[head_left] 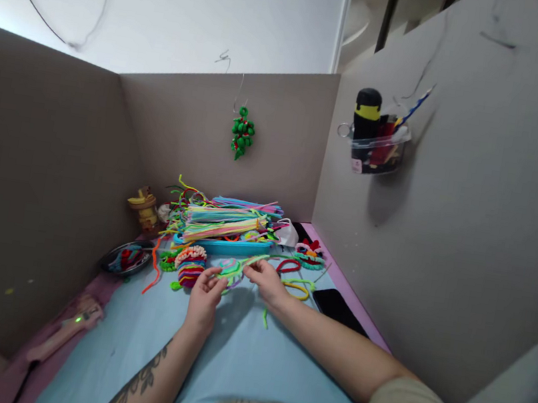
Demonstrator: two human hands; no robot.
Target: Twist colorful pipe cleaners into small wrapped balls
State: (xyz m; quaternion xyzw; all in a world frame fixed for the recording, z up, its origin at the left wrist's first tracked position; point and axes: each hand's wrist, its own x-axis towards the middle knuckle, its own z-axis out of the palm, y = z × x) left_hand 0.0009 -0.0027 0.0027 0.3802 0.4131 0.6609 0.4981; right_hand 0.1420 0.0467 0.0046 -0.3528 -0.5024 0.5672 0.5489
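Observation:
My left hand (205, 293) pinches a small pastel pipe-cleaner piece (231, 267), coiled in green, pink and lilac, above the blue cloth (244, 366). My right hand (264, 280) is closed, thumb against fingers, on a light green pipe cleaner (259, 259) at the right side of that piece. Its exact join to the piece is too small to tell. Just left of my hands lies a striped, rounded pipe-cleaner figure (190, 266) with a peach top and green parts. Behind them, bundles of pastel pipe cleaners (225, 222) lie over a blue tray (236, 248).
A dark bowl (108, 263) and a pink glue gun (71, 327) with a lit green light lie left. At right are a black phone (340, 310), red (289, 266) and yellow loops (296, 293). Grey panels (281, 122) enclose the table; a clear bin (380, 152) hangs right.

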